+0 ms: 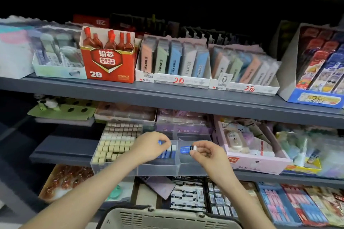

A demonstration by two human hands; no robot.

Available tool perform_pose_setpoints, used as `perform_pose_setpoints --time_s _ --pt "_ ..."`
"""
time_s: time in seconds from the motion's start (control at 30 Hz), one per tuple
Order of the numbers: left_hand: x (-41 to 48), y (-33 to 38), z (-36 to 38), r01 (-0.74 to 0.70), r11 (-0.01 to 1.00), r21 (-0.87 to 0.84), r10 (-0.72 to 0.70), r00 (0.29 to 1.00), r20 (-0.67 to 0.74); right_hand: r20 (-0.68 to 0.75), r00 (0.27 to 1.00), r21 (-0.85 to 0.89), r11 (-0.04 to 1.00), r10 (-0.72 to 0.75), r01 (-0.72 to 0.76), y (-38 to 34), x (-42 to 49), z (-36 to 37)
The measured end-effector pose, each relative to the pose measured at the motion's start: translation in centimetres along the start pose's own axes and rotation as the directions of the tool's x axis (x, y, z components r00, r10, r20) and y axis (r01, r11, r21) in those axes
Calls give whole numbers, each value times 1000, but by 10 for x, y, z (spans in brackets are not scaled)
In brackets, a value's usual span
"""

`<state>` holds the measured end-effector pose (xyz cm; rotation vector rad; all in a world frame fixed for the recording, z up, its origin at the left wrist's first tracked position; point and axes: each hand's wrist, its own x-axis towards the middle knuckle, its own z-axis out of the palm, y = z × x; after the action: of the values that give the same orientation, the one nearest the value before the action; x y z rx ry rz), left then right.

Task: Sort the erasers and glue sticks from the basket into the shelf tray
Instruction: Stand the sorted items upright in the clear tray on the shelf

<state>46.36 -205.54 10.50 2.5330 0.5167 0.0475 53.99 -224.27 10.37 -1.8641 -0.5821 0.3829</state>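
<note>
Blue-sleeved eraser (187, 149) pinched in right hand (205, 152); left hand (149, 144) grips another over clear tray (158, 170), crowded by beige blocks (117, 141), pink box (256, 161).

head cam, single view | worn at head height, faces forward and slightly down at store shelves (167, 96) | close range, arms reach in from bottom edge | tray (134, 170) on middle shelf sits centre frame | basket (167, 217) rim cut off at bottom | wide-angle, edges bowed, blurred
</note>
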Motion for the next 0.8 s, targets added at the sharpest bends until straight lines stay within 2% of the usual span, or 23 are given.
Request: perform_pose_setpoints --time_s 0.17,0.33,0.57,0.8 --pt "9 5 7 -71 990 119 72 997 -4 -16 999 -38 999 -28 27 5 13 -3" --pt "12 4 2 -101 965 241 79 992 101 -32 997 -166 984 -73 67 6 26 0" --pt "13 3 -3 -127 952 280 84 983 160 -26 989 -325 936 -148 132 -1 36 10" --pt "5 -6 -2 -162 937 311 125 983 136 -13 982 -308 936 -186 173 -14 43 24"
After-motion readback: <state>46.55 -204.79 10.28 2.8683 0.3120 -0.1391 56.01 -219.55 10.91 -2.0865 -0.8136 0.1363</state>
